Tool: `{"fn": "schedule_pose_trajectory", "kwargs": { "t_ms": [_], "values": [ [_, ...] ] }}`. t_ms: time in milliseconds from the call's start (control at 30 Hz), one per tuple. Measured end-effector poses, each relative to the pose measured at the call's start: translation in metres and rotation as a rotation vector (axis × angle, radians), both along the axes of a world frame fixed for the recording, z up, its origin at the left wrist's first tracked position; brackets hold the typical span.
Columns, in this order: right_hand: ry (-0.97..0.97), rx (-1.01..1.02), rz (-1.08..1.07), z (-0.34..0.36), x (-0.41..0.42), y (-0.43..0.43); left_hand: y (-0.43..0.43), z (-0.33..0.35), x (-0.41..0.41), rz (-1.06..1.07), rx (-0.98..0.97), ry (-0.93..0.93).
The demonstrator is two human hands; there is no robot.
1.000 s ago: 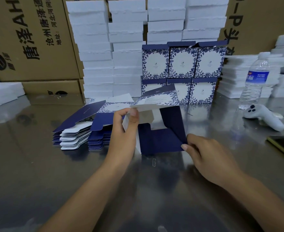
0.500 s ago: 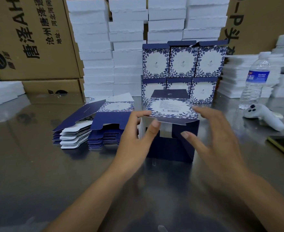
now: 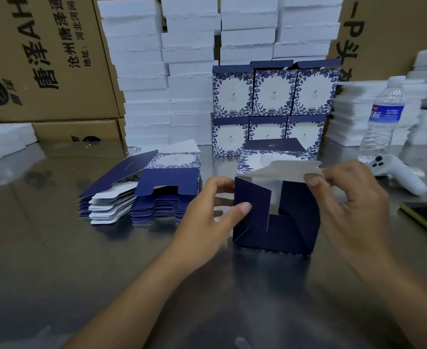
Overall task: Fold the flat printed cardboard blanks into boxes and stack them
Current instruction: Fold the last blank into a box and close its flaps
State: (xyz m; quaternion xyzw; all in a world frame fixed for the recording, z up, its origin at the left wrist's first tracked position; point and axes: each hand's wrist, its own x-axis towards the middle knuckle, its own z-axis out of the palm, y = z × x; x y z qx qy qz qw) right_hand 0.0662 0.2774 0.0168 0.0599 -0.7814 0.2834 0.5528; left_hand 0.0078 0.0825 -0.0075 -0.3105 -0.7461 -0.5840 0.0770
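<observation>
- Far left at the back: brown cartons (image 3: 43, 59), cut off by the frame edge, with white foam slabs (image 3: 144, 84) piled high beside them.
- Left of centre: pile of flat blanks (image 3: 144, 195) lies on the steel surface (image 3: 56, 248), near the left hand but apart from it.
- Left hand (image 3: 207, 212): thumb presses a side flap inward and the fingers curl round the box's left wall, gripping it. Fingertips are hidden behind the card.
- Centre, between the hands: half-folded box (image 3: 275, 217) stands on the surface, open end towards the camera, flaps not yet closed. Its far end is out of sight, so I cannot tell whether that end is shut.
- Behind it: finished boxes (image 3: 273, 94) in two rows. The lower row is partly hidden and the print is too small to read.
- Right hand (image 3: 346, 197): pinches the pale top flap at its corner and holds it raised.
- Risks, as I judge them: the top flap brought down before the side flaps are tucked could jam or buckle. A pull at one corner could crease it off the score. A slipped thumb would let the side flap spring out. The box may skid on slick steel.
- Right: water bottle (image 3: 383, 117), white controller (image 3: 398, 175), and a dark slab (image 3: 426, 220) cut off by the frame, perhaps a phone.
</observation>
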Motion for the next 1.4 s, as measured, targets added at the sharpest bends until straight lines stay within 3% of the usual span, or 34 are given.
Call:
{"fn": "schedule_pose_trajectory", "kwargs": {
  "t_ms": [233, 467, 800, 1400],
  "values": [
    [0.031, 0.001, 0.231, -0.001, 0.0, -0.003, -0.004, 0.001, 0.002, 0.237, -0.185, 0.205],
    [0.063, 0.015, 0.248, -0.003, 0.0, -0.002, -0.003, 0.008, 0.009, 0.314, -0.293, 0.282],
    [0.074, 0.044, 0.26, -0.002, 0.001, -0.004, -0.006, 0.024, 0.021, 0.512, -0.373, 0.573],
    [-0.031, 0.054, 0.258, -0.005, 0.0, -0.005, -0.005, 0.011, 0.009, 0.414, -0.428, 0.43]
  ]
}}
